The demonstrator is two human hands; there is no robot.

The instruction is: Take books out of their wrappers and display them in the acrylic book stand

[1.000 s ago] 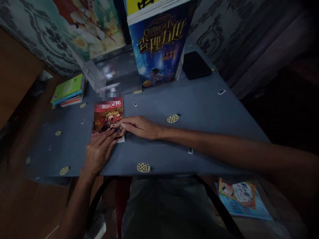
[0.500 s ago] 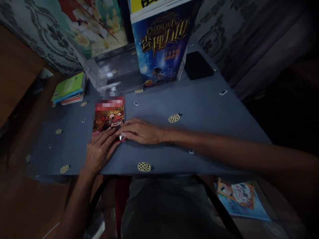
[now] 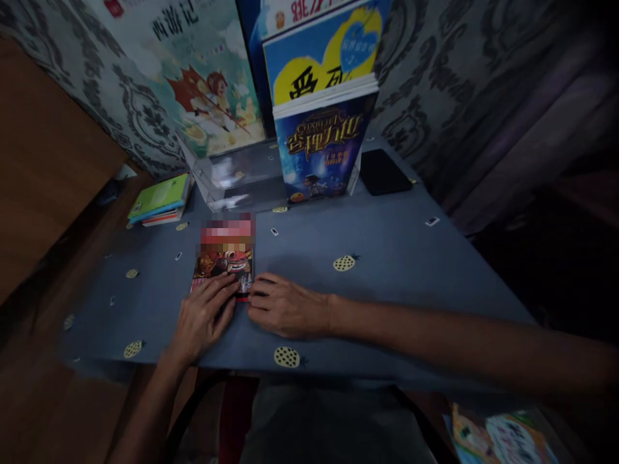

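A small book (image 3: 236,260) with a red and gold mask on its cover lies flat on the table, its upper part blurred by pixels. My left hand (image 3: 206,316) rests over its lower part, fingers stretched out and lying flat on the cover. At the lower right edge of the book is my right hand (image 3: 285,306), with its fingers curled in and pressed together. Whatever those fingertips hold, if anything, is hidden from view.
A blue pineapple-print cloth covers the table (image 3: 387,270). Behind the book stand a clear acrylic holder (image 3: 242,187) and upright books (image 3: 324,151). A small stack of books (image 3: 159,198) lies left, a black tablet-like slab (image 3: 384,172) right. More booklets (image 3: 503,435) lie below the table.
The view has tipped upward, so everything sits lower in it. My right hand has come off the book's lower corner to its right edge, with its fingers more curled. My left hand stays on the cover.
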